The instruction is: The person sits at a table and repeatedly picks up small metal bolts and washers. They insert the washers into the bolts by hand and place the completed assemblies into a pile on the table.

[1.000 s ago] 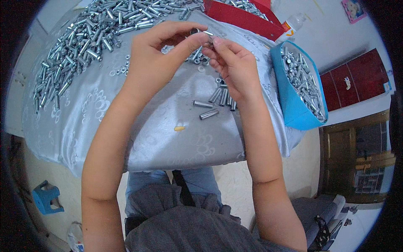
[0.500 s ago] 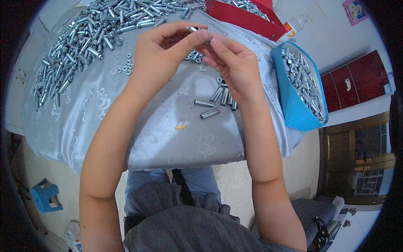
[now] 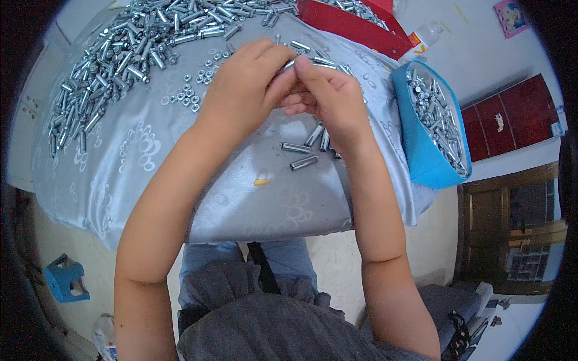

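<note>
My left hand (image 3: 241,87) and my right hand (image 3: 338,99) meet above the far middle of the table, fingers closed. Between their fingertips a shiny metal anchor bolt (image 3: 289,65) shows in part; the fingers cover most of it. Hex nuts (image 3: 188,93) and washers lie loose to the left of my left hand. Under and beside my right hand are several metal sleeves (image 3: 304,162), some hidden by the wrist. More loose metal pieces lie beyond my fingertips.
A big heap of anchor bolts (image 3: 114,69) covers the far left of the table. A red box (image 3: 355,27) and a blue bin (image 3: 421,147), both with metal parts, stand at the far side and right. A plastic bottle (image 3: 426,35) is between them. The silvery tablecloth (image 3: 144,192) hangs over the near edge.
My left hand has turned and shifted right and slightly down, uncovering more nuts on its left. My right hand has tilted inward. The bolt between them is now more hidden.
</note>
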The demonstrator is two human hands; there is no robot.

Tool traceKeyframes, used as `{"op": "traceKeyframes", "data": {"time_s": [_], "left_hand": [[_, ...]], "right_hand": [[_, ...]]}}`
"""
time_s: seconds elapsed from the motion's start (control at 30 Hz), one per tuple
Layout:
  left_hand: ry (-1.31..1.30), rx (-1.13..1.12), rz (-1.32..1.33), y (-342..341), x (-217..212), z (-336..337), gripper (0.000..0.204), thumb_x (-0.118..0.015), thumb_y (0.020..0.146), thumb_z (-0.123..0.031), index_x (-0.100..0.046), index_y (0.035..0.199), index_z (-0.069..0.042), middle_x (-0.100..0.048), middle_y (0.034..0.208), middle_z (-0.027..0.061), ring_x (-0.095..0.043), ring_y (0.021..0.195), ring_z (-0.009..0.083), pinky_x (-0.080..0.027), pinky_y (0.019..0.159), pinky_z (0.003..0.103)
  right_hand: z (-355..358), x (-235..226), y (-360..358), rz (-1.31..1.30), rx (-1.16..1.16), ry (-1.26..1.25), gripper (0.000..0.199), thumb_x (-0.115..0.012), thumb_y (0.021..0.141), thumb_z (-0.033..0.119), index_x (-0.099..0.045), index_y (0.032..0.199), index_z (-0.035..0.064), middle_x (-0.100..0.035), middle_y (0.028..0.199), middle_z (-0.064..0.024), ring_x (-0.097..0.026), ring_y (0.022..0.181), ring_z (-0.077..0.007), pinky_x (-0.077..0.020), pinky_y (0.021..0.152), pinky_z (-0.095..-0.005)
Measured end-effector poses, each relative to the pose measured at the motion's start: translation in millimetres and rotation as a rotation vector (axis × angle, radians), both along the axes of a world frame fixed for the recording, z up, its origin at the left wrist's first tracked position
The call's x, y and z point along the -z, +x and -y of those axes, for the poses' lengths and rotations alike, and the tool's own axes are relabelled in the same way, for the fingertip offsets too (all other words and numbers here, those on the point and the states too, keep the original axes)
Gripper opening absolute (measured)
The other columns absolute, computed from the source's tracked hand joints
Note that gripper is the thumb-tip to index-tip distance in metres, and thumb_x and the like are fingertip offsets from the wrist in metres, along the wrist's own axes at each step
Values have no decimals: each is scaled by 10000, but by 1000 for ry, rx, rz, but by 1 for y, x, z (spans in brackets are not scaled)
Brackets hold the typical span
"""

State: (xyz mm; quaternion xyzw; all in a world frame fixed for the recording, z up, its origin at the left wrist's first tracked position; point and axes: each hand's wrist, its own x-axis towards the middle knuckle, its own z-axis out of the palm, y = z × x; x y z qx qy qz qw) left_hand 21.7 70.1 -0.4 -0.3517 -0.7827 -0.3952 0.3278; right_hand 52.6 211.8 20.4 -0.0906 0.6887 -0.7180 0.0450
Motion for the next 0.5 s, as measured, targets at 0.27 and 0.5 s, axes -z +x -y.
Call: {"op": "traceKeyframes", "data": {"time_s": [0.27, 0.5], "left_hand": [[-42, 113, 36, -2, -2, 6, 182, -605, 722, -163, -555, 844, -36, -508, 762, 109, -514, 746, 290, -417, 644, 358], [74, 207, 143, 5, -8, 3, 177, -626, 721, -153, -562, 832, -31, -550, 771, 101, -544, 711, 239, -430, 627, 304]], "right_hand": [[-9, 6, -6, -29, 58, 8, 300, -528, 838, 266, -615, 740, -4, -600, 634, -70, -569, 532, -111, -430, 473, -195], [-14, 3, -5, -147, 94, 63, 227, -540, 806, 184, -624, 710, -4, -587, 591, -59, -542, 514, -98, -398, 462, -200]]}}
